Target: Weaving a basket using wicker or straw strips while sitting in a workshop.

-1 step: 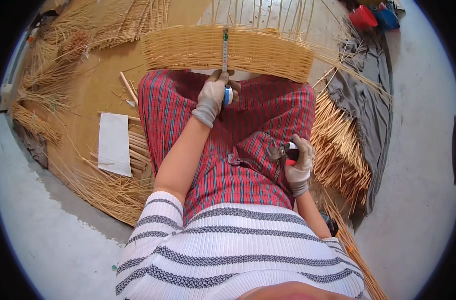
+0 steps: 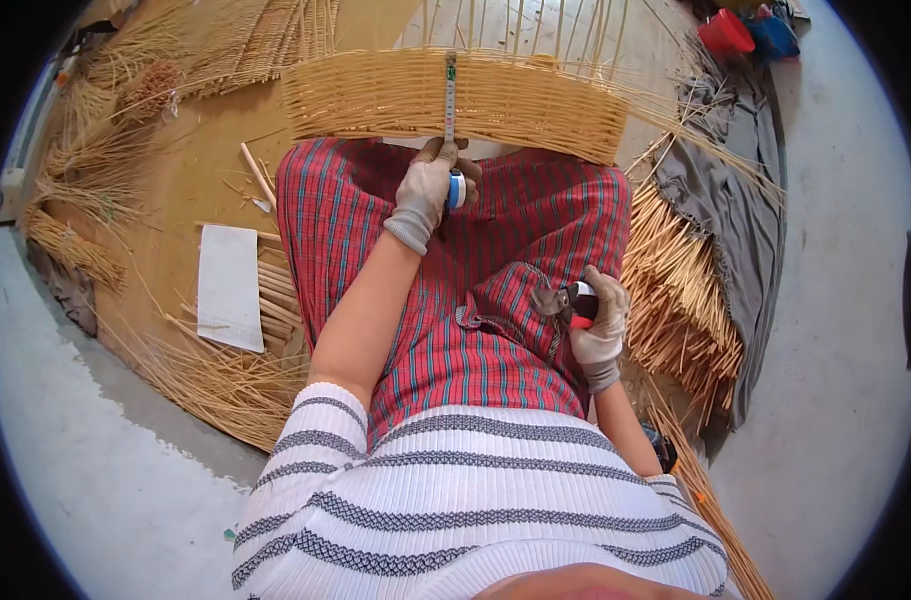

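the person's two hands are well apart. the left hand (image 2: 426, 185) is closed around a tape measure (image 2: 458, 190), its blade running straight ahead across the woven panel (image 2: 366, 98) to near the far edge. the right hand (image 2: 604, 325), back and to the right, grips a pair of cutters (image 2: 582, 298), metal end toward the left hand. the step looks like checking the panel's height; the next move probably calls for holding the blade straight while it is read. the panel's near edge lies just beyond the left hand; past its far edge upright stakes (image 2: 517, 28) stand in the way. a stick bundle (image 2: 681, 310) crowds the right hand's outer side, so the easier room seems to be over the checked cloth (image 2: 446, 350) between the hands.
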`<state>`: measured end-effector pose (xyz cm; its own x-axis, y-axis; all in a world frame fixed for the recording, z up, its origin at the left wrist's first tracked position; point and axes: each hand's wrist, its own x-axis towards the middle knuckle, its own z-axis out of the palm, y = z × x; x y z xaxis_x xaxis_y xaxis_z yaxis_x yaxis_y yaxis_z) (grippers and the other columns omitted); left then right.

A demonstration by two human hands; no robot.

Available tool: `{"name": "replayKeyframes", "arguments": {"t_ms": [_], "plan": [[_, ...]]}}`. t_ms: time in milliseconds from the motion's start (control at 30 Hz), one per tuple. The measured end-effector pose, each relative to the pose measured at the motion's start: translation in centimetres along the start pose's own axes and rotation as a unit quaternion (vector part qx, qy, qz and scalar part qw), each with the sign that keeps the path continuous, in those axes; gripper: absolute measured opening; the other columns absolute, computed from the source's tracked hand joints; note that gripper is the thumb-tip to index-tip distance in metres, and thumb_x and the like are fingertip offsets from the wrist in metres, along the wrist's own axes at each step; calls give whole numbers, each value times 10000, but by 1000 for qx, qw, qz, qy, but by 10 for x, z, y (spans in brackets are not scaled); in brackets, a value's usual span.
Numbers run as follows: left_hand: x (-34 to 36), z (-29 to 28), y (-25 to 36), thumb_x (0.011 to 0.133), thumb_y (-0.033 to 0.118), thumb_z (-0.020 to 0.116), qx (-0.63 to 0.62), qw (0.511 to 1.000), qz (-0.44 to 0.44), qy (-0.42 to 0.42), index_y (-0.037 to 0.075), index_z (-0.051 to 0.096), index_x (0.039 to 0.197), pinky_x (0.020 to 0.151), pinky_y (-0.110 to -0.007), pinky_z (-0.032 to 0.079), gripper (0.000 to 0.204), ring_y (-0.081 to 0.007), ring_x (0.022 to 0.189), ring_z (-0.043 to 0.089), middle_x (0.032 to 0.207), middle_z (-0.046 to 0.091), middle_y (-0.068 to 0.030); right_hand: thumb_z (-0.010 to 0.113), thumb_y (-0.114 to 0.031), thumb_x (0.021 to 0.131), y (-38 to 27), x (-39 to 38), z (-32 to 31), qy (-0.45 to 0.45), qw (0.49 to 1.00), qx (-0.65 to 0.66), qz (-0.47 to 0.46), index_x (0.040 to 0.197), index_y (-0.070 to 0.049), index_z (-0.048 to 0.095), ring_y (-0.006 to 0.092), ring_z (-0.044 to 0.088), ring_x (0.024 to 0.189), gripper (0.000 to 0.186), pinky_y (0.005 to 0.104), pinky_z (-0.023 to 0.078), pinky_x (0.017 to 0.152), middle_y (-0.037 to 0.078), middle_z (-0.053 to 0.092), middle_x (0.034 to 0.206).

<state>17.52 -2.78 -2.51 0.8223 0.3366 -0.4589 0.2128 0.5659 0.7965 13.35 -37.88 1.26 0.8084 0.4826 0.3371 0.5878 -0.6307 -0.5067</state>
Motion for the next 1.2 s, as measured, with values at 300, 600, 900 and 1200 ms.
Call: {"name": "replayKeyframes", "arguments": {"t_ms": [300,600,900,1200], "plan": [[8,-8,-12,1139,269,489,-20,1000,14,2,-3,623,1274,567,-331,575,332,-197,616,675,861,746,-137,730,-77,1012,-2,22,35,151,937,254,185,1335,-43,634,94,632,1021,339,277,529,930,34,697,1237],[-9,-26,-15,1130,238,541,78,980,126,135,7,703,1078,721,-309,557,286,-148,775,687,908,760,-107,707,43,705,-7,31,30,95,992,39,77,1289,-110,714,315,622,1085,604,426,472,1020,95,678,1101],[-26,-54,25,1128,311,524,-14,978,75,195,51,680,1063,426,-309,494,310,-147,490,588,768,716,-95,746,-10,718,-12,36,31,85,994,4,63,1284,-116,715,306,614,1078,577,429,450,1031,82,678,1111],[-27,-54,18,1133,261,505,-30,978,74,194,77,576,1237,427,-328,536,223,-168,516,618,863,733,-121,792,-7,810,-12,31,32,92,993,-5,75,1287,-68,681,260,626,1128,493,402,467,1045,79,697,1146]]}}
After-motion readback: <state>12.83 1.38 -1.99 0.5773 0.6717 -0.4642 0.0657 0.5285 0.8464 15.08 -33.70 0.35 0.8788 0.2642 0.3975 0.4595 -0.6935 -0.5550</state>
